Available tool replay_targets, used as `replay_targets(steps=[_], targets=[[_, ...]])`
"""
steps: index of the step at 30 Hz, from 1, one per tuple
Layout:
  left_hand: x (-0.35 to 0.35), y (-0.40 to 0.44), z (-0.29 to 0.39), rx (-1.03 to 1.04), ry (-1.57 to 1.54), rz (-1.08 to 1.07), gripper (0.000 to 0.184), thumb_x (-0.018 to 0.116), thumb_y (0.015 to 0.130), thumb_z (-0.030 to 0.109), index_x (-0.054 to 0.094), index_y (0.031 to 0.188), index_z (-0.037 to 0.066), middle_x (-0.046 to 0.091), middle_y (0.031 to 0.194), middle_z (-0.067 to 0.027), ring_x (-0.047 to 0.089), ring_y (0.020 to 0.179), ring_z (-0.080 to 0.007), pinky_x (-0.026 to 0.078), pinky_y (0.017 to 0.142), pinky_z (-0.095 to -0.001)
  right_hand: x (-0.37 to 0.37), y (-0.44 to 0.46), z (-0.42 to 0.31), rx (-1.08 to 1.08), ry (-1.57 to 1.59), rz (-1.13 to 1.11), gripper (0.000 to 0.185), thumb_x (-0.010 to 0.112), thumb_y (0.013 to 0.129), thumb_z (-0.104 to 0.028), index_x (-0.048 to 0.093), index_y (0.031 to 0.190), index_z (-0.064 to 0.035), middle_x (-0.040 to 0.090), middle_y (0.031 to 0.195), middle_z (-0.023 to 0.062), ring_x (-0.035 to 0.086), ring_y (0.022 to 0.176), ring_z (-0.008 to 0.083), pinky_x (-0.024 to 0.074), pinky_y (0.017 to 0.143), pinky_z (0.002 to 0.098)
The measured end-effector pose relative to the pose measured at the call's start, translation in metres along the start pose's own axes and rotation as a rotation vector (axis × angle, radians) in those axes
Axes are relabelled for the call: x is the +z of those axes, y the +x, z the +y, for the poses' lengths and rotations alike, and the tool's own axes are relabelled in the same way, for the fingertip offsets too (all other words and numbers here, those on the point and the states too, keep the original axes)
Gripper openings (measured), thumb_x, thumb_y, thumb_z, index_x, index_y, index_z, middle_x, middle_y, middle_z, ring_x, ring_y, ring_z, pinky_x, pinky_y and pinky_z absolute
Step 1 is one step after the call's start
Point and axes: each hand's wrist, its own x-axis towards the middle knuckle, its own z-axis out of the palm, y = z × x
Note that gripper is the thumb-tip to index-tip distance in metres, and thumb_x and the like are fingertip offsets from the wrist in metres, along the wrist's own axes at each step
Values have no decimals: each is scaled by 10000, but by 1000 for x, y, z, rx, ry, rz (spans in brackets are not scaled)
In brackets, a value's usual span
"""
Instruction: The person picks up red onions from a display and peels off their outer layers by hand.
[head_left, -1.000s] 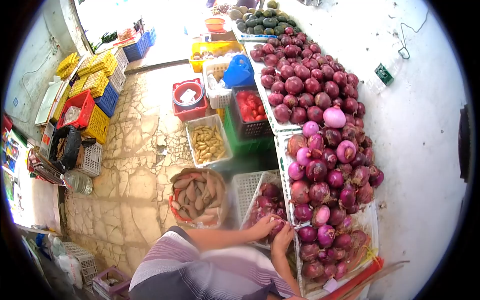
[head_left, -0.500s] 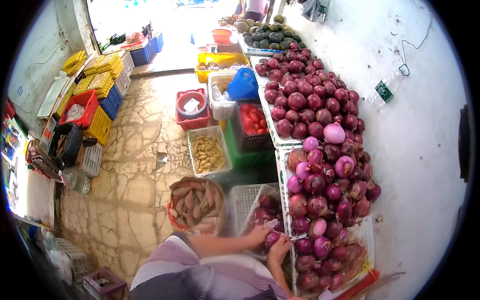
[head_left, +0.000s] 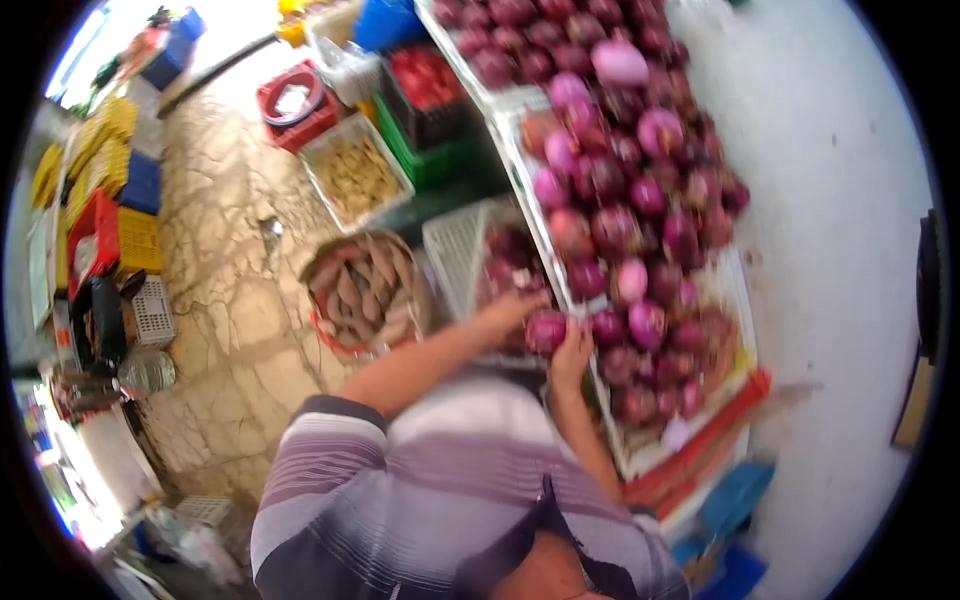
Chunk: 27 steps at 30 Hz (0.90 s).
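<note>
A purple-red onion (head_left: 546, 332) is between my two hands, over the front of a low white crate (head_left: 455, 250) of onions. My left hand (head_left: 512, 315) is at its upper left, fingers partly curled; blur hides whether they press on it. My right hand (head_left: 573, 350) grips the onion's right side with its fingers and thumb. Just right of my hands, red onions (head_left: 615, 230) lie heaped in white trays (head_left: 530, 205).
A sack of sweet potatoes (head_left: 365, 290) stands on the cracked tile floor (head_left: 230, 330). Behind it are a white basket of small yellowish produce (head_left: 352, 180), a green crate (head_left: 420, 160) and a red bin (head_left: 290, 105). A white wall (head_left: 830, 250) bounds the right.
The view has tipped down and turned, so more of the striped shirt shows. The onion stays at my hands; my left hand now sits higher beside it, and blur has grown.
</note>
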Motion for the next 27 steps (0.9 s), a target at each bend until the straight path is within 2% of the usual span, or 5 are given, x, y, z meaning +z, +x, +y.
replay_targets(steps=[3,6,21,25,27], targets=[[22,-29,33,-320,-33,33,603,558,1008,533,480,1404,86,588,1330,-189,626,1156,-372,533,887,-614,-12,10,35,-324,-92,62,297,528,1026,-204,647,1030,69,653,980,146,574,907,253,459,850,378],[35,-66,50,-275,-151,-206,546,562,1031,432,468,1434,77,571,1373,-167,606,1203,-355,542,921,-581,-15,5,23,-166,235,21,240,533,1015,-174,633,1085,32,603,948,53,528,867,172,445,802,350],[46,-92,49,101,-67,-118,593,665,948,105,423,1483,21,624,1273,-156,646,1112,-248,552,955,-380,-22,-4,-28,170,654,-425,454,530,923,-48,478,1370,14,598,1272,111,585,1157,193,464,1017,328],[53,-96,45,172,126,-62,573,696,920,135,476,1433,9,634,1247,-142,636,1087,-214,527,953,-336,-28,-6,-21,-162,272,-383,395,510,941,-91,525,1322,13,607,1259,119,589,1122,193,472,978,330],[57,-96,37,257,252,-83,544,713,897,145,516,1386,15,640,1233,-127,631,1079,-201,521,945,-331,-24,-7,-23,186,596,-335,366,494,950,-114,549,1289,12,616,1237,126,589,1101,201,474,961,337]])
